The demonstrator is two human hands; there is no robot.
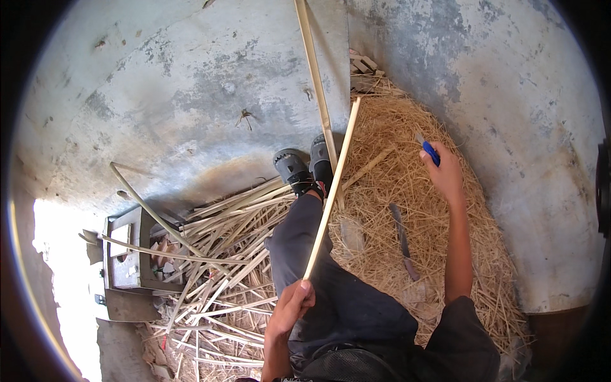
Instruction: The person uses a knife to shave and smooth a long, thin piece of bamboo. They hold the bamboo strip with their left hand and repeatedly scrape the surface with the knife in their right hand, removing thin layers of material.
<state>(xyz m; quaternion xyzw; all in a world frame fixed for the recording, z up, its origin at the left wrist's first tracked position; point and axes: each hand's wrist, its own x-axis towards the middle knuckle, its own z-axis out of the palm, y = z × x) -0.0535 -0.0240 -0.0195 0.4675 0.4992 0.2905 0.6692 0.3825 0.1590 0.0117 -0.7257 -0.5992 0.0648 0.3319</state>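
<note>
My left hand (289,310) is closed around the lower end of a long, pale bamboo strip (331,191). The strip slants up and away over my legs, its far tip above the shavings. Out to the right, my right hand (447,175) grips a small blue-handled knife (431,153), its short blade pointing up and to the left, well apart from the strip. A larger knife (400,230) with a dark blade lies on the pile of shavings (375,172), left of my right forearm.
A tall bamboo piece (312,60) leans on the grey wall (191,76) beside my shoes (293,167). Many loose strips (219,223) cover the floor on the left, near an open wooden box (127,270). Bricks (364,65) lie at the far corner.
</note>
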